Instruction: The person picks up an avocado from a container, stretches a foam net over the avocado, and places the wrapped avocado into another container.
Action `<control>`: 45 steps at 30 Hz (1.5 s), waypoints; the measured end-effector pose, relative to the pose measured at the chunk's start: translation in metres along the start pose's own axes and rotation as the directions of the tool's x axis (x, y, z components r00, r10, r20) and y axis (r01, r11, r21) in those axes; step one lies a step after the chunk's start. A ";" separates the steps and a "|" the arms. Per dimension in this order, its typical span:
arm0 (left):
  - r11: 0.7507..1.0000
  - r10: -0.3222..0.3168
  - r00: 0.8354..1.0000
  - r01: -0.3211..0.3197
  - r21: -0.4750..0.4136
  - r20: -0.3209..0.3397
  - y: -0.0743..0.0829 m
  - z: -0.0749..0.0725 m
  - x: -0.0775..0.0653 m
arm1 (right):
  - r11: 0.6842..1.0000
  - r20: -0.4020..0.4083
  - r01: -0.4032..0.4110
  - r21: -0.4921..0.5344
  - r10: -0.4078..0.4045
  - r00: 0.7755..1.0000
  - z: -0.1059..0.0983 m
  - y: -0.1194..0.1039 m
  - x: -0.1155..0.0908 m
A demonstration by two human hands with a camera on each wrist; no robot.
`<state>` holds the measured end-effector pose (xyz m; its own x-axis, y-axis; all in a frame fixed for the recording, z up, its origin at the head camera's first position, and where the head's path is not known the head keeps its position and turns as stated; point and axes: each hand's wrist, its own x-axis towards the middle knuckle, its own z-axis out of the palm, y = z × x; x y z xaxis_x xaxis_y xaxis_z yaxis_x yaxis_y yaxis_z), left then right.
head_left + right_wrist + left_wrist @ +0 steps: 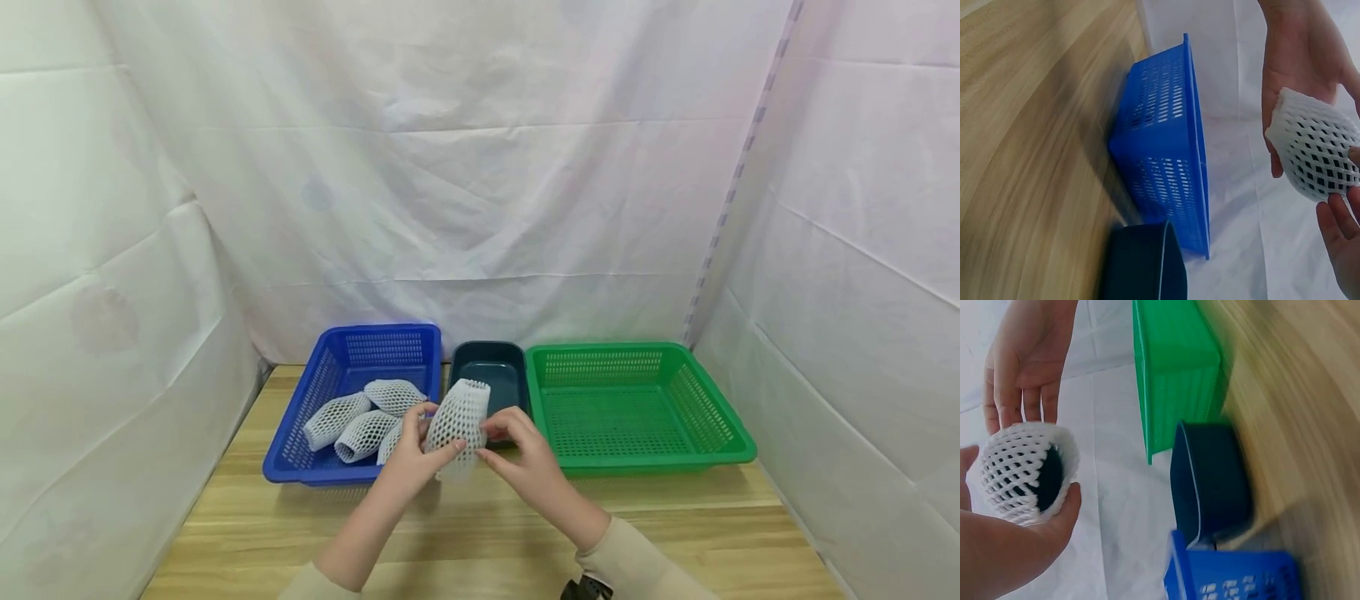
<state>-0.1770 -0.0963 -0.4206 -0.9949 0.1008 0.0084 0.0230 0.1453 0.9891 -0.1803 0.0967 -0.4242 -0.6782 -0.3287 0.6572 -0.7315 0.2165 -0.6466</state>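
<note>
Both hands hold a white foam net sleeve (459, 417) upright over the front of the table. My left hand (408, 457) grips its left side, thumb across the near face. On the other side, my right hand (531, 463) pinches the mesh between thumb and fingers. Something dark shows through the sleeve's open end in the left wrist view, and dark gaps show in the mesh of the sleeve (1317, 144) in the right wrist view. Several similar foam net sleeves (366, 433) lie in the blue basket (281, 454) beside my left hand.
Behind the held sleeve stands a small dark teal tray (491, 352), partly hidden by it. To its right is a green basket (637, 462) with slotted walls. All three containers stand side by side on a wooden table (480, 542), with white cloth (465, 192) hanging behind and at the sides.
</note>
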 end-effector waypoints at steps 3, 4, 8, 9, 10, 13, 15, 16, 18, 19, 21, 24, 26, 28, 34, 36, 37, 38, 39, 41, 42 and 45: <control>0.993 -0.029 1.000 0.029 0.112 -0.001 0.001 -0.009 0.003 | 0.999 0.032 0.038 0.028 -0.039 0.999 0.009 0.014 -0.002; 0.989 -0.030 1.000 0.030 0.145 -0.003 0.000 -0.013 0.005 | 0.998 0.051 0.045 0.038 -0.047 0.998 0.013 0.019 -0.002; 0.950 -0.026 0.999 0.034 0.311 -0.030 -0.002 -0.032 0.014 | 0.999 0.167 0.003 0.040 -0.009 0.986 0.019 0.025 -0.001; 0.940 -0.024 0.999 0.034 0.338 -0.036 -0.003 -0.037 0.017 | 1.000 0.198 -0.023 0.016 0.020 0.980 0.020 0.025 -0.001; 0.929 -0.021 0.999 0.034 0.368 -0.040 -0.004 -0.043 0.019 | 0.999 0.228 -0.036 -0.022 0.039 0.973 0.021 0.026 0.000; 0.891 -0.016 0.999 0.032 0.453 -0.039 -0.005 -0.060 0.028 | 0.982 0.324 -0.051 -0.183 0.110 0.940 0.025 0.029 0.002; 0.850 0.010 1.000 0.006 0.527 -0.027 -0.005 -0.070 0.034 | 0.951 0.395 -0.002 -0.308 0.130 0.909 0.031 0.032 0.005; 0.821 0.028 0.999 -0.012 0.571 -0.019 -0.004 -0.074 0.037 | 0.933 0.433 0.039 -0.359 0.129 0.892 0.035 0.034 0.007; 0.762 0.059 0.998 -0.042 0.647 -0.004 -0.001 -0.080 0.043 | 0.893 0.504 0.114 -0.436 0.137 0.853 0.044 0.039 0.010; 0.721 0.081 0.997 -0.061 0.690 0.003 0.000 -0.082 0.046 | 0.877 0.535 0.148 -0.457 0.138 0.834 0.049 0.041 0.012; 0.653 0.111 0.994 -0.087 0.752 0.019 0.002 -0.087 0.054 | 0.850 0.587 0.200 -0.487 0.149 0.796 0.059 0.046 0.015; 0.546 0.135 0.990 -0.101 0.831 0.031 0.002 -0.094 0.068 | 0.842 0.644 0.235 -0.486 0.164 0.747 0.072 0.054 0.019; 0.458 0.154 0.987 -0.108 0.883 0.040 0.000 -0.101 0.076 | 0.847 0.667 0.245 -0.472 0.162 0.727 0.079 0.060 0.020; 0.373 0.164 0.986 -0.101 0.922 0.042 -0.004 -0.108 0.082 | 0.853 0.678 0.256 -0.454 0.145 0.720 0.085 0.065 0.021; 0.205 0.163 0.986 -0.069 0.976 0.036 -0.019 -0.134 0.103 | 0.833 0.675 0.323 -0.449 0.079 0.734 0.096 0.074 0.021; 0.168 0.158 0.987 -0.059 0.984 0.033 -0.024 -0.142 0.110 | 0.820 0.669 0.342 -0.460 0.067 0.740 0.098 0.075 0.022; 0.148 0.155 0.987 -0.054 0.987 0.031 -0.026 -0.146 0.114 | 0.814 0.666 0.346 -0.466 0.066 0.743 0.099 0.076 0.022; 0.133 0.150 0.988 -0.051 0.990 0.031 -0.027 -0.149 0.118 | 0.811 0.662 0.346 -0.472 0.067 0.747 0.099 0.076 0.022; 0.123 0.144 0.989 -0.051 0.991 0.033 -0.028 -0.152 0.121 | 0.809 0.656 0.344 -0.476 0.066 0.752 0.099 0.076 0.022; 0.104 0.127 0.991 -0.053 0.993 0.040 -0.030 -0.156 0.127 | 0.813 0.645 0.330 -0.480 0.072 0.761 0.099 0.076 0.022; 0.093 0.117 0.992 -0.055 0.994 0.044 -0.031 -0.157 0.129 | 0.815 0.640 0.322 -0.482 0.076 0.765 0.099 0.075 0.022; 0.077 0.090 0.994 -0.062 0.995 0.055 -0.036 -0.160 0.134 | 0.820 0.627 0.302 -0.486 0.086 0.774 0.099 0.075 0.021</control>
<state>-0.3270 -0.2455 -0.4318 -0.9818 0.1672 0.0896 0.1612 0.9844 -0.0705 -0.2426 0.0147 -0.4969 -0.5444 -0.8121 0.2102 -0.8388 0.5252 -0.1432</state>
